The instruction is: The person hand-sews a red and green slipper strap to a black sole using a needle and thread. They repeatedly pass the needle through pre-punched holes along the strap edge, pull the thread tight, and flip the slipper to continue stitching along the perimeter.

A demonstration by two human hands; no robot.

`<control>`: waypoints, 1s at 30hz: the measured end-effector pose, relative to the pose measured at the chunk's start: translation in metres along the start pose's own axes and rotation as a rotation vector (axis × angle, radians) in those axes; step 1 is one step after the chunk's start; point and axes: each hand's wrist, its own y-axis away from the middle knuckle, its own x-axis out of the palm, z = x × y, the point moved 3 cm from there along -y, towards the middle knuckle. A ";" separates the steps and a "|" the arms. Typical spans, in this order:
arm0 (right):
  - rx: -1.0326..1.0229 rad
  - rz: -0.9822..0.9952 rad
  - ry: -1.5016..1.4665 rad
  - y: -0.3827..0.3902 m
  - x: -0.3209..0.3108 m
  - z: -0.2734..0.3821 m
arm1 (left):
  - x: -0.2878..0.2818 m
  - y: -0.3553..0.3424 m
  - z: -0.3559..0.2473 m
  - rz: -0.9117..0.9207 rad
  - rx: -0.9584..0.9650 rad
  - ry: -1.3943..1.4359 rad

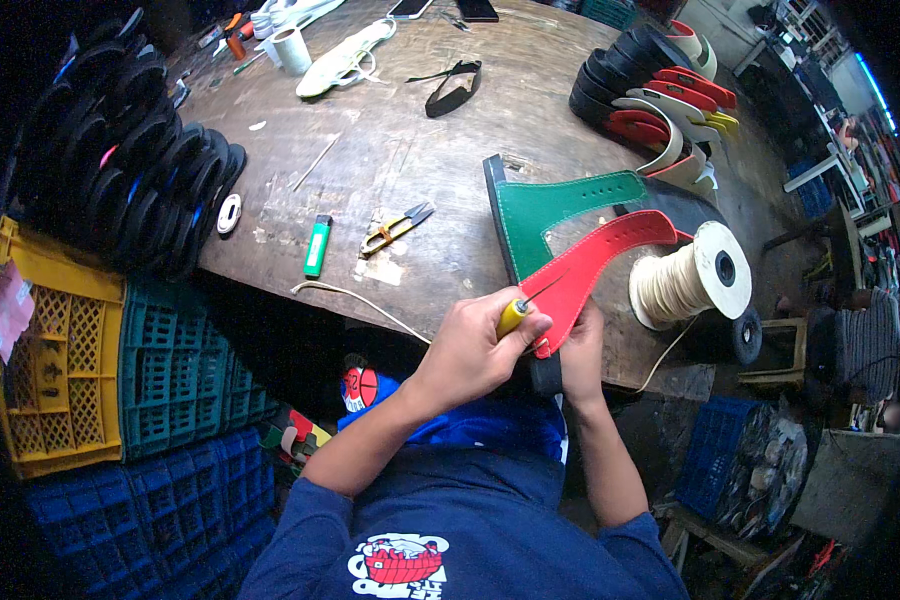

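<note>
My left hand is closed round the yellow handle of an awl, whose thin metal point lies over the red strap. My right hand grips the near end of a sandal with a black sole, its fingers partly hidden behind the red strap. The sandal's green strap spreads out above the table, with a row of holes. A pale cord runs off the table edge toward my left wrist. Thread snips and a green lighter lie to the left.
A large spool of cream cord stands at the right edge of the wooden table. Stacked black soles fill the left side. Finished-looking straps and soles are piled at the far right. Yellow crates stand below left.
</note>
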 end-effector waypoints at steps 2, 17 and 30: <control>0.003 0.017 0.006 0.001 -0.001 -0.002 | 0.000 0.004 0.000 0.005 -0.059 0.027; -0.027 -0.198 0.148 0.034 0.000 -0.009 | -0.008 0.089 -0.001 0.253 -0.616 0.403; -0.372 -0.212 0.356 0.045 0.023 -0.015 | -0.004 0.063 -0.014 -0.090 -0.080 0.382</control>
